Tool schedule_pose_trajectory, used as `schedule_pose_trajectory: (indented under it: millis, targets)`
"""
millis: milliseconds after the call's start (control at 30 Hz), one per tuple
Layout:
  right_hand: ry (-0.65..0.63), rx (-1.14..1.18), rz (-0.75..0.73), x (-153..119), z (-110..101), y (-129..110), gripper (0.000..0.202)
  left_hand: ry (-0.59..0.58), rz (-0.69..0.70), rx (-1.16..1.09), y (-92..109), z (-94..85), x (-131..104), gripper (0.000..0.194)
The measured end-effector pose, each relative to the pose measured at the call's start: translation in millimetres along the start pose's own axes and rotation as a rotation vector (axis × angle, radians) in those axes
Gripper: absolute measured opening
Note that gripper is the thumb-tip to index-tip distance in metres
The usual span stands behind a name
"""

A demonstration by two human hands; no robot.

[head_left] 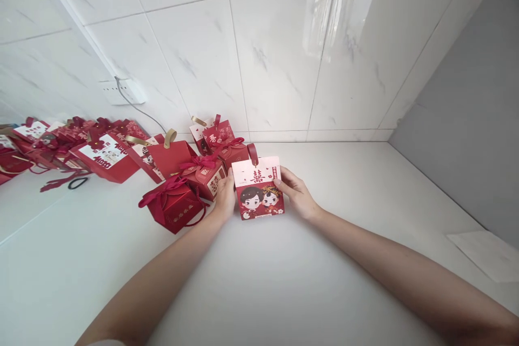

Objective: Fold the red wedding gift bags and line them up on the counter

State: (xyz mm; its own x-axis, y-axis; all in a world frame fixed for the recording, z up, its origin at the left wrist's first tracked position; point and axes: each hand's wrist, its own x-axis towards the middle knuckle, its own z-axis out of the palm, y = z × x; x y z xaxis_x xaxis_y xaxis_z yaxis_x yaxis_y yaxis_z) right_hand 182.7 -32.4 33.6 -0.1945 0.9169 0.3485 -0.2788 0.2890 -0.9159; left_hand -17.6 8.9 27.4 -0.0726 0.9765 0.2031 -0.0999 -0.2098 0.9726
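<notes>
Between my two hands is a red and white gift box [259, 194] with a cartoon couple on its front and a dark red strap on top. My left hand [225, 195] grips its left side, the fingers mostly hidden behind the box. On the right side, my right hand [297, 191] holds it with the thumb on the front face. Close to my left hand stand a red gift box with a ribbon bow [174, 208] and another bow-tied red box [206, 175].
More red gift boxes [107, 157] crowd the left of the white table [259, 281]. A socket [121, 92] with a grey cable is on the tiled wall [279, 54] behind. A black ring [78, 183] lies at left, a pale sheet [488, 254] at right.
</notes>
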Motion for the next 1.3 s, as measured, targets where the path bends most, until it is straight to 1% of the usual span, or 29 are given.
schedule_pose_trajectory:
  millis: [100, 167, 233, 300, 333, 367, 400, 467, 500, 567, 600, 633, 667, 733, 800, 833, 900, 1000, 1067, 1133, 1200, 1300]
  targets:
    - [-0.013, 0.005, -0.011, -1, 2, -2, 0.050, 0.012, 0.010, 0.077, 0, -3.2, 5, 0.054]
    - [-0.015, -0.017, -0.016, -1, 2, -2, 0.051, -0.012, 0.019, 0.099, 3, -3.6, 7, 0.054]
    - [-0.003, -0.037, -0.014, -1, 0, -1, 0.052, -0.017, 0.082, 0.127, 8, -3.1, 9, 0.047]
    - [0.016, -0.050, -0.014, -1, -3, 2, 0.052, 0.064, 0.218, 0.169, 14, -2.4, 10, 0.033]
    - [0.031, -0.067, -0.020, -1, -4, 4, 0.051, 0.112, 0.281, 0.190, 18, -1.9, 10, 0.029]
    - [0.049, -0.097, -0.031, -1, -6, 6, 0.050, 0.144, 0.318, 0.202, 21, -1.1, 10, 0.029]
    - [0.066, -0.145, -0.048, -1, -7, 8, 0.048, 0.152, 0.324, 0.199, 23, 0.0, 8, 0.029]
    - [0.126, -0.273, -0.111, -2, -8, 8, 0.042, 0.115, 0.262, 0.151, 30, 3.5, 4, 0.029]
    - [0.180, -0.339, -0.150, -2, -8, 6, 0.038, 0.097, 0.212, 0.111, 34, 5.7, 2, 0.032]
    - [0.328, -0.432, -0.198, -3, -6, -2, 0.028, 0.071, 0.097, 0.037, 44, 9.9, -2, 0.041]
    - [0.406, -0.447, -0.188, -2, -5, -8, 0.029, 0.051, 0.032, 0.019, 50, 11.3, -3, 0.046]
    - [0.467, -0.439, -0.149, -2, -3, -14, 0.037, 0.020, -0.042, 0.022, 57, 12.0, -4, 0.051]
    - [0.502, -0.407, -0.093, -2, -2, -21, 0.045, -0.017, -0.121, 0.046, 64, 12.0, -4, 0.056]
    - [0.492, -0.330, -0.014, 0, 1, -35, 0.055, -0.109, -0.280, 0.147, 79, 10.0, -4, 0.062]
    - [0.461, -0.293, 0.010, 0, 3, -46, 0.059, -0.198, -0.413, 0.272, 90, 6.9, -3, 0.062]
    - [0.445, -0.280, 0.022, 0, 4, -51, 0.060, -0.225, -0.453, 0.321, 95, 5.6, -3, 0.061]
    - [0.407, -0.246, 0.061, -1, 7, -58, 0.061, -0.243, -0.471, 0.366, 101, 3.9, -4, 0.061]
    - [0.336, -0.167, 0.115, -4, 13, -69, 0.060, -0.244, -0.386, 0.338, 103, 4.4, -7, 0.059]
    - [0.294, -0.137, 0.108, -6, 16, -77, 0.058, -0.252, -0.294, 0.293, 102, 6.0, -9, 0.052]
    - [0.250, -0.123, 0.064, -7, 18, -84, 0.055, -0.236, -0.189, 0.236, 100, 8.0, -12, 0.044]
    - [0.237, -0.122, 0.000, -9, 19, -90, 0.048, -0.210, -0.085, 0.173, 99, 10.3, -15, 0.036]
    - [0.287, -0.171, -0.076, -11, 19, -93, 0.035, -0.186, 0.063, 0.099, 99, 13.4, -20, 0.027]
